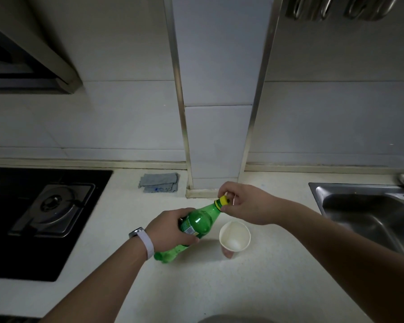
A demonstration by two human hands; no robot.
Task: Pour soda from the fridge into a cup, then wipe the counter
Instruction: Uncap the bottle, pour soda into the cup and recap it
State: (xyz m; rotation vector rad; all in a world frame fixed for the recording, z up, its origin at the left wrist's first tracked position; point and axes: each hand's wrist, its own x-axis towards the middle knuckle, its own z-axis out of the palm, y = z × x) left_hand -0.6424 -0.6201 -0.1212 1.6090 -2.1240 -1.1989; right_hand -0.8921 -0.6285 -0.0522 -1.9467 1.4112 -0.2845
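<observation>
Between right-hand fingers [224, 191] sits the cap [224, 200] of the left-held bottle [197, 223].

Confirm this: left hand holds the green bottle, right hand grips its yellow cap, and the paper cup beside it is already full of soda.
Not quite. The head view shows the paper cup empty. The rest holds: left hand holds the green bottle, right hand grips its yellow cap.

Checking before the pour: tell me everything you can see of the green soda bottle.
The green soda bottle is translucent plastic with a yellow cap and a label partly hidden by fingers. It is tilted, neck up and away, above the white counter, left of the paper cup. The left hand wraps its body; the right hand pinches the cap, still on.
</observation>
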